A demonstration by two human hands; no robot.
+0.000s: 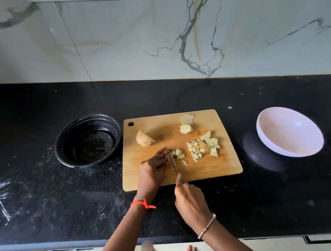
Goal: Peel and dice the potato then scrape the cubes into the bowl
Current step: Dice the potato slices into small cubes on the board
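Your left hand (152, 166) pins the potato strip so your right hand (189, 201), clamped on the knife (172, 161), dices beside the fingertips.

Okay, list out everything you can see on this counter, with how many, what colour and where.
Cutting board: one, light wood, middle of the black counter.
Black bowl: one, left of the board.
White bowl: one, empty, right of the board.
Potato chunk: one, unpeeled skin showing, board's upper left.
Potato slices: two stacks, pale, board's top.
Potato cubes: many, pale yellow, board's right half.
Knife: one, thin blade, cutting a few pieces mid-board.
Wall: white marble, behind the counter.
Left hand: steadying the pieces; red thread on wrist.
Right hand: gripping the knife; beaded bracelet.
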